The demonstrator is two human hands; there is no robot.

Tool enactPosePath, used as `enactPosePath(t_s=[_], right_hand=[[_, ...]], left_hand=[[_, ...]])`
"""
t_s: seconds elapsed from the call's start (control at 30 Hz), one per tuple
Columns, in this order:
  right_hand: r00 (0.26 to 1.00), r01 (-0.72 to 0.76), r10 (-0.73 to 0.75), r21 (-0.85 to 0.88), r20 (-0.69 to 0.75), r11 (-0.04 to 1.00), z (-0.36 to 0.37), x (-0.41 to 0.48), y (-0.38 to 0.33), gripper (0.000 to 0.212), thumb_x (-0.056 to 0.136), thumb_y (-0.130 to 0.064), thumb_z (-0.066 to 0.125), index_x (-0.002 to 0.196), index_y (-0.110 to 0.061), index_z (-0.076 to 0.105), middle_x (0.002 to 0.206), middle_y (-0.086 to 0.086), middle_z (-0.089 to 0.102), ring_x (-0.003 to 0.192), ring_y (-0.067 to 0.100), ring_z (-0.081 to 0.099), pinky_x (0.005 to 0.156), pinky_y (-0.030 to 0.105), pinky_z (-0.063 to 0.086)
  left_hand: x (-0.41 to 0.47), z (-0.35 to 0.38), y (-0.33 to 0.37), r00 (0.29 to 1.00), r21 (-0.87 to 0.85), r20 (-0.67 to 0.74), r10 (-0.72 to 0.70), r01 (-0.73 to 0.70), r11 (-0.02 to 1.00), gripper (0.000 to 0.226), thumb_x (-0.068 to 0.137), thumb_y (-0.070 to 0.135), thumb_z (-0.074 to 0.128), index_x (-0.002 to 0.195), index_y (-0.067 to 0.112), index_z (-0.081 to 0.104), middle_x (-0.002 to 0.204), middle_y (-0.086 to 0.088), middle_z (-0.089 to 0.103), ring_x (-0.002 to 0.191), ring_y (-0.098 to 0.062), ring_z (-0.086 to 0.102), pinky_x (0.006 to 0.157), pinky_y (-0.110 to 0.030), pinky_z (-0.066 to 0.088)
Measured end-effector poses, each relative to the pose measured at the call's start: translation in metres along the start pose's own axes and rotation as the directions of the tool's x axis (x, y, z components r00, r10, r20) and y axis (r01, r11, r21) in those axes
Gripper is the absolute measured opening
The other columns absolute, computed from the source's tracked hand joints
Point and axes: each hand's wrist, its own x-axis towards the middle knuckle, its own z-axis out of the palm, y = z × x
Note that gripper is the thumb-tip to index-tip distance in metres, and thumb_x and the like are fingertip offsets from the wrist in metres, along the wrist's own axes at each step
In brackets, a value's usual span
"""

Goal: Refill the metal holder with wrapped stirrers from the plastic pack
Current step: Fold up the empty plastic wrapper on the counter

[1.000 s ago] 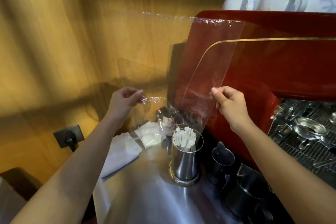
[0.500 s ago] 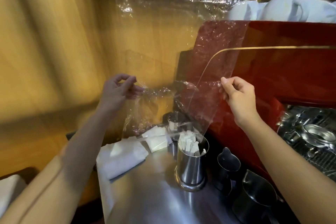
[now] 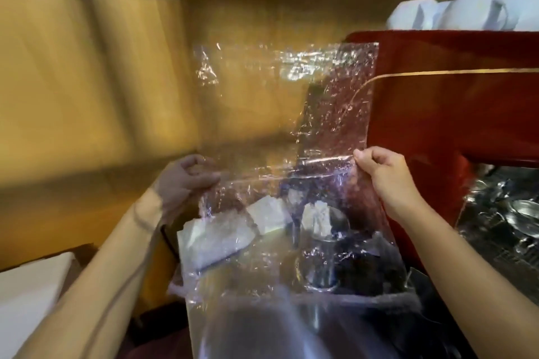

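Crinkled clear plastic pack (image 3: 280, 131) stretched flat, I see left hand (image 3: 182, 181) and right hand (image 3: 385, 172) pinching its side edges, steel stirrer holder (image 3: 320, 256) behind film.

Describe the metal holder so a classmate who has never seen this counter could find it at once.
Start at the big red machine on the right; beside its lower left corner a steel counter runs toward the viewer. The metal holder stands there, seen through the clear plastic pack. Unlike the dark jugs beside it, it is shiny, with white wrapped stirrers poking out.
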Motion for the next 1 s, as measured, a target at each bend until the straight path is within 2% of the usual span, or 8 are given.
enactPosePath(t_s=[0.17,0.23,0.37,0.5,0.67,0.8,0.9,1.0], right_hand=[[0.96,-0.247,0.239,0.036,0.146,0.968,0.011,-0.019,0.034,0.024,0.093,-0.013,0.051,0.07,-0.01,0.058,0.052,0.007,0.061,0.047,0.021,0.054,0.043,0.027,0.046],[0.94,-0.3,0.287,0.052,0.183,0.952,0.012,-0.027,0.044,0.025,0.093,-0.012,0.05,0.069,-0.01,0.057,0.053,0.007,0.061,0.049,0.021,0.054,0.044,0.026,0.046],[0.921,-0.365,0.338,0.121,0.194,0.923,0.019,-0.039,0.058,0.024,0.093,-0.007,0.047,0.07,-0.007,0.054,0.046,0.0,0.061,0.043,0.015,0.05,0.041,0.024,0.041],[0.913,-0.397,0.373,0.157,0.163,0.904,0.023,-0.048,0.065,0.024,0.093,-0.005,0.046,0.071,-0.006,0.056,0.046,0.002,0.056,0.043,0.016,0.045,0.04,0.027,0.038],[0.891,-0.438,0.416,0.112,0.181,0.892,0.02,-0.057,0.077,0.018,0.093,-0.007,0.048,0.077,-0.007,0.056,0.058,0.009,0.058,0.048,0.019,0.051,0.041,0.027,0.041],[0.851,-0.456,0.409,0.075,0.329,0.887,0.017,-0.06,0.083,0.006,0.083,-0.005,0.062,0.083,-0.011,0.061,0.056,0.006,0.067,0.045,0.013,0.059,0.037,0.023,0.047],[0.856,-0.432,0.392,0.052,0.336,0.9,0.015,-0.06,0.089,0.006,0.08,-0.005,0.066,0.084,-0.01,0.063,0.058,0.009,0.07,0.047,0.018,0.061,0.041,0.024,0.049],[0.856,-0.432,0.391,0.052,0.337,0.901,0.014,-0.062,0.096,0.008,0.075,-0.012,0.068,0.082,-0.009,0.065,0.063,0.012,0.072,0.049,0.019,0.064,0.043,0.022,0.05]], left_hand=[[-0.03,-0.005,-0.038,0.984,-0.114,-0.007,-0.178,0.176,0.978,0.021,0.062,0.006,0.072,0.081,0.008,0.063,0.063,-0.005,0.069,0.059,-0.019,0.068,0.052,-0.029,0.057],[-0.04,0.0,-0.047,0.975,-0.141,-0.079,-0.208,0.195,0.971,0.003,0.074,0.01,0.069,0.071,0.011,0.067,0.06,-0.005,0.068,0.057,-0.017,0.067,0.05,-0.028,0.056],[-0.053,0.011,-0.058,0.944,-0.108,-0.238,-0.23,0.21,0.972,0.012,0.089,0.019,0.058,0.08,0.013,0.064,0.065,-0.006,0.071,0.055,-0.019,0.067,0.046,-0.03,0.056],[-0.071,0.021,-0.067,0.919,-0.044,-0.125,-0.375,0.372,0.927,0.022,0.087,0.014,0.061,0.104,0.002,0.055,0.084,-0.019,0.07,0.069,-0.03,0.067,0.068,-0.042,0.055],[-0.084,0.022,-0.076,0.92,-0.136,-0.1,-0.378,0.364,0.922,0.009,0.088,0.002,0.056,0.096,0.001,0.053,0.076,-0.02,0.065,0.051,-0.02,0.065,0.05,-0.03,0.057],[-0.089,0.021,-0.08,0.928,-0.131,-0.135,-0.346,0.33,0.935,0.004,0.091,0.009,0.055,0.093,0.006,0.053,0.074,-0.023,0.062,0.056,-0.025,0.063,0.057,-0.035,0.05],[-0.095,0.015,-0.082,0.924,-0.026,-0.059,-0.378,0.377,0.926,0.004,0.086,0.01,0.062,0.087,0.009,0.058,0.062,-0.013,0.064,0.053,-0.022,0.061,0.056,-0.036,0.054],[-0.103,0.009,-0.084,0.92,0.077,-0.044,-0.389,0.391,0.917,0.009,0.085,0.006,0.062,0.077,0.008,0.06,0.055,-0.008,0.066,0.047,-0.018,0.06,0.046,-0.025,0.054]])
